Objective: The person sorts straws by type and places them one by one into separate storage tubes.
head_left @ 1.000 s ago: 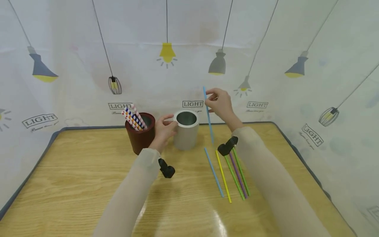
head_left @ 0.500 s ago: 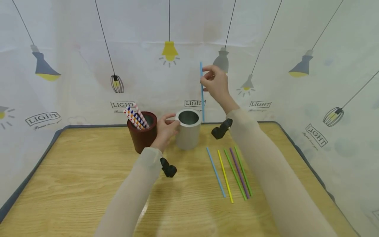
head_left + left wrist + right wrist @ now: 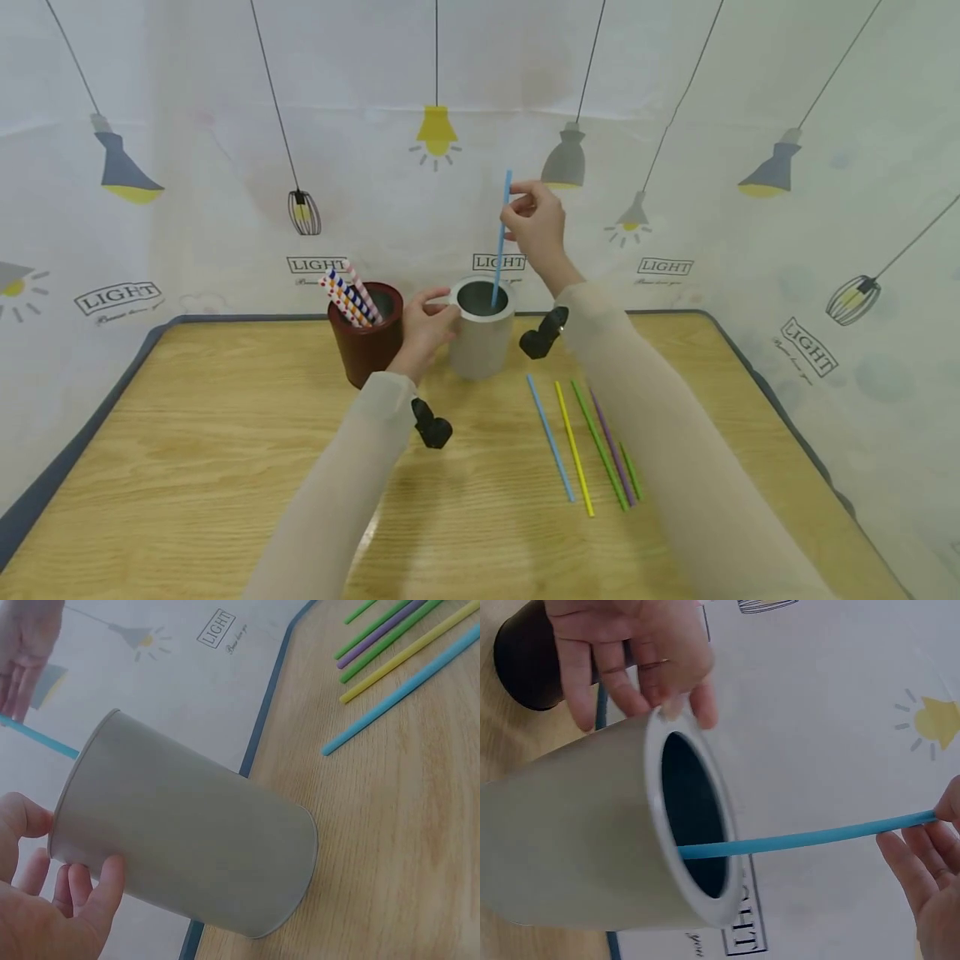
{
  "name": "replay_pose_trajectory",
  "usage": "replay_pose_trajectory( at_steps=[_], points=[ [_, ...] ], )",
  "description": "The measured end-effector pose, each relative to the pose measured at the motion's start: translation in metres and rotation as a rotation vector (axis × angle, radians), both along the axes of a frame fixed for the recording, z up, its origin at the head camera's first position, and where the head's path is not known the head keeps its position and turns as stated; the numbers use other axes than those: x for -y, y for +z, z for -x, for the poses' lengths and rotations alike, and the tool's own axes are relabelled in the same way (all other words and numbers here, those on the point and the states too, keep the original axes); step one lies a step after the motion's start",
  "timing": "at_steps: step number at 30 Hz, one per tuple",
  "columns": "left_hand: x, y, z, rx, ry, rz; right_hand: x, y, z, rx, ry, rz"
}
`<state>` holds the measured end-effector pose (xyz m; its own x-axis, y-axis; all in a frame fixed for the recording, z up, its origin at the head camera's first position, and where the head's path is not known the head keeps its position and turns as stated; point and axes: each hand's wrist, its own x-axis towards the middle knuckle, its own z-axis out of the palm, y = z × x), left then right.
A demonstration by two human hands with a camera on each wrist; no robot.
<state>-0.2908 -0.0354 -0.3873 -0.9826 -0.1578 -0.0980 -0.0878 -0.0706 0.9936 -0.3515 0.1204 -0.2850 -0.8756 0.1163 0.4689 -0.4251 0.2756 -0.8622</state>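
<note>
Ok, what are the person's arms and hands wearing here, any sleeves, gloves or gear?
Both arms are covered to the wrist by long, thin, pale beige sleeves. The left hand and right hand are bare, with no gloves or rings visible. A small black camera unit is strapped under each wrist, left and right.

Right hand [image 3: 534, 223] swung the blue straw [image 3: 500, 237] over, its lower end now inside the grey cup [image 3: 480, 333]
</note>
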Motion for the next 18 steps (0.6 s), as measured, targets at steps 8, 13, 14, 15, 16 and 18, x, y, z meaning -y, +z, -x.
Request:
replay_pose_trajectory(
  at_steps=[8, 13, 14, 15, 16, 18],
  points=[
    [0.001, 0.001, -0.001, -0.005, 0.004, 0.012, -0.001, -0.029, 0.002, 0.089, 0.033, 0.039],
    [0.001, 0.001, -0.002, -0.009, -0.004, 0.004, -0.001, -0.042, 0.000, 0.138, 0.041, 0.044],
    [0.001, 0.001, -0.002, -0.010, -0.005, 0.001, -0.001, -0.044, 0.000, 0.150, 0.043, 0.044],
    [0.001, 0.001, -0.002, -0.010, -0.004, -0.001, 0.000, -0.046, 0.000, 0.163, 0.044, 0.042],
    [0.001, 0.001, -0.001, -0.011, -0.004, -0.003, 0.000, -0.048, -0.001, 0.175, 0.047, 0.041],
    [0.000, 0.001, -0.001, -0.010, -0.005, -0.002, 0.000, -0.052, -0.001, 0.197, 0.051, 0.038]
  ],
)
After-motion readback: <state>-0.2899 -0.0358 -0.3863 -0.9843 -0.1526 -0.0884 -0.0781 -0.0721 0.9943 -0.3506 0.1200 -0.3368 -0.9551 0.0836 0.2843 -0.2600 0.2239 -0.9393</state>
